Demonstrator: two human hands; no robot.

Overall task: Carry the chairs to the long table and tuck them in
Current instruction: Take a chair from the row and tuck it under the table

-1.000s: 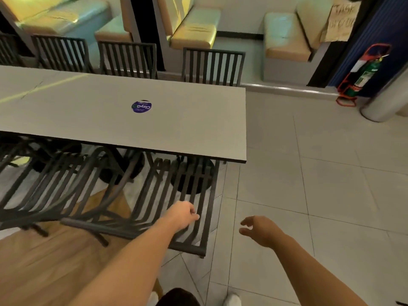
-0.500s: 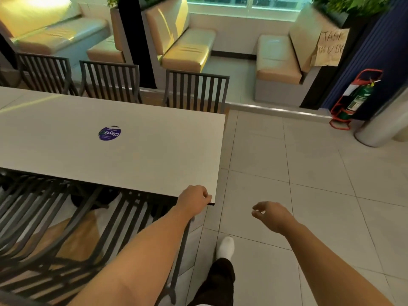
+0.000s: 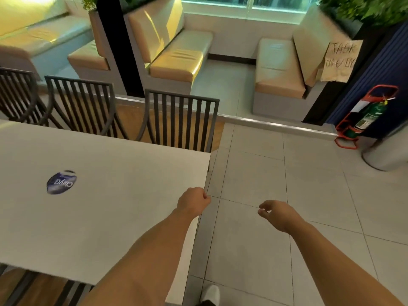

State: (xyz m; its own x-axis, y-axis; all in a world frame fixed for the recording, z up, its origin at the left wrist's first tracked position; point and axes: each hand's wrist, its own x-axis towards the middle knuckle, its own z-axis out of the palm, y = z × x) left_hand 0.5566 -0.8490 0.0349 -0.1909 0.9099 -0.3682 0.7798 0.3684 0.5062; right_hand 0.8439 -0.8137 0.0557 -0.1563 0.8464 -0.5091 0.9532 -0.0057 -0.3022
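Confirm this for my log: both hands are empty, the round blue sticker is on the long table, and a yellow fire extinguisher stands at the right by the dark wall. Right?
Not quite. The fire extinguisher is green in a red stand, not yellow, as the head view shows. The rest holds: left hand and right hand hold nothing, and the blue sticker lies on the long table.

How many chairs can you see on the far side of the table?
3. One chair stands by the table's right end, a second left of it, and a third is cut off at the left edge. More may be hidden beyond that.
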